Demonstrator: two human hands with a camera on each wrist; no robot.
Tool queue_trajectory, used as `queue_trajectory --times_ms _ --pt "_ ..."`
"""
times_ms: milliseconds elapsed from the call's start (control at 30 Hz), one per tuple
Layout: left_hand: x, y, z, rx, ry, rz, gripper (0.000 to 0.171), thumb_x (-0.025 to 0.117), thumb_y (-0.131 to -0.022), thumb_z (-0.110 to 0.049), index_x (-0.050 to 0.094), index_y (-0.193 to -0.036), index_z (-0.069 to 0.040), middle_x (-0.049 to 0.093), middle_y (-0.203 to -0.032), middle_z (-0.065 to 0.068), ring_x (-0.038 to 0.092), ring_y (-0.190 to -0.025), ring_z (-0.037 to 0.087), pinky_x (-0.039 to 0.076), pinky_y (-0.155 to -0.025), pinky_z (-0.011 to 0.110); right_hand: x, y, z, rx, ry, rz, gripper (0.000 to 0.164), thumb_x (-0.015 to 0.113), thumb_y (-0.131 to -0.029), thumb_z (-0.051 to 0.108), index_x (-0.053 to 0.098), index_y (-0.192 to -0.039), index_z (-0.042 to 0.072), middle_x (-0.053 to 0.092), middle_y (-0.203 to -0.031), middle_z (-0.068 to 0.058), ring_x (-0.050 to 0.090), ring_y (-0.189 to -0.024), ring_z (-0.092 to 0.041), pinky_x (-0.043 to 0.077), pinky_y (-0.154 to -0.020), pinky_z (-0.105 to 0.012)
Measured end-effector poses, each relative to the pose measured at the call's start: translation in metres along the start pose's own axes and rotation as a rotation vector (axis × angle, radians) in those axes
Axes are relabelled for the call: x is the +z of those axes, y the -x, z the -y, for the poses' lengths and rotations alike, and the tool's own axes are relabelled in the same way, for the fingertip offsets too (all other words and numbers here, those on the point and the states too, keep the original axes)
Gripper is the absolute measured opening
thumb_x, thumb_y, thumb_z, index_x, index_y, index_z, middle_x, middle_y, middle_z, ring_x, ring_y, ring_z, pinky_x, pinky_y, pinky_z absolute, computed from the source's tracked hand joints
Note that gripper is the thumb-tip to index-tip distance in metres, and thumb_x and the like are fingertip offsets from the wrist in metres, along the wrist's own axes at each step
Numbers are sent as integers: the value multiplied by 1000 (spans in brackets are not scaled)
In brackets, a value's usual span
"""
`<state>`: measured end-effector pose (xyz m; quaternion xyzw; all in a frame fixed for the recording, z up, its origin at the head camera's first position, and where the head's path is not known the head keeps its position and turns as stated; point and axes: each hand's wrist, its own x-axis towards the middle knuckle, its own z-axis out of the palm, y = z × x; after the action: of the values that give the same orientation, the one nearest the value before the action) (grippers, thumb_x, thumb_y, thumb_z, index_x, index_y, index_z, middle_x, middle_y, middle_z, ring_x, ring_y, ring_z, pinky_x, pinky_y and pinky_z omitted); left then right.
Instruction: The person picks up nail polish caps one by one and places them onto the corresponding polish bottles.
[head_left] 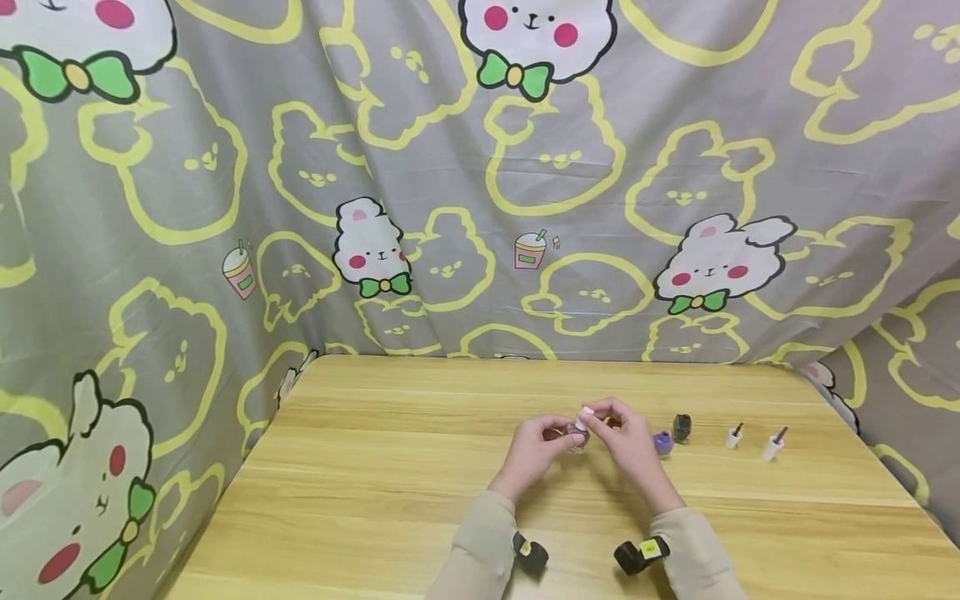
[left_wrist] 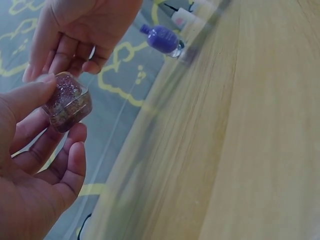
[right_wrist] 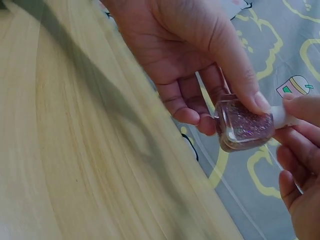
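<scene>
Between both hands is a small clear nail polish bottle with pinkish-purple glitter polish inside, held above the wooden table. My left hand grips the glass body, thumb on one side and fingers on the other. The white cap sits at the bottle's neck, and the thumb and fingers of my right hand pinch it. In the left wrist view, the right hand hides the cap. Just right of the right hand stands a purple nail polish bottle, its neck uncapped. Behind it is a dark nail polish bottle.
Farther right on the table, two white caps stand with their brushes pointing up: one cap has a dark brush, the other cap a purple one. A grey curtain with cartoon prints hangs behind and beside the table.
</scene>
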<state>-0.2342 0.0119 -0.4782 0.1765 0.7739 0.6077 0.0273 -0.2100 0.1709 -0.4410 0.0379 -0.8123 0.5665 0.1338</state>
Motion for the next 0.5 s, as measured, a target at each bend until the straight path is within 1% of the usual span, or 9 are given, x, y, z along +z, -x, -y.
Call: queue_trajectory --times_ms 100,167,267,367,500 --pt "1 0 0 13 -10 -5 27 75 -85 -24 73 -104 -4 73 -97 6 63 -78 3 52 -70 17 2 -3 -11 45 -18 -41 19 74 -86 14 67 -95 0 67 -78 1 54 -69 -3 44 -64 -20" --pt "2 0 -1 18 -13 -10 26 75 -85 -24 73 -103 -5 73 -96 6 63 -77 3 52 -70 16 4 -4 -18 63 -25 -63 21 76 -84 16 66 -93 1 66 -76 5 55 -68 -2 44 -63 -19" --pt "4 1 -1 29 -23 -24 25 76 -84 -23 74 -101 -6 73 -95 6 62 -75 2 52 -68 16 7 -4 -23 58 -31 -92 24 78 -83 16 64 -91 -1 66 -76 5 57 -68 -2 46 -62 -19" --pt "5 1 -1 35 -29 -44 24 78 -82 -24 74 -99 -7 73 -93 5 60 -73 1 51 -66 17 8 -4 -23 61 -35 -118 23 78 -82 14 63 -90 -1 65 -75 5 58 -67 -2 48 -61 -19" --pt "6 0 0 23 -25 -68 25 79 -81 -24 74 -98 -7 73 -93 5 59 -74 2 51 -66 17 10 -4 -22 79 -40 -136 23 78 -82 14 62 -90 0 63 -76 6 57 -69 -3 47 -62 -19"
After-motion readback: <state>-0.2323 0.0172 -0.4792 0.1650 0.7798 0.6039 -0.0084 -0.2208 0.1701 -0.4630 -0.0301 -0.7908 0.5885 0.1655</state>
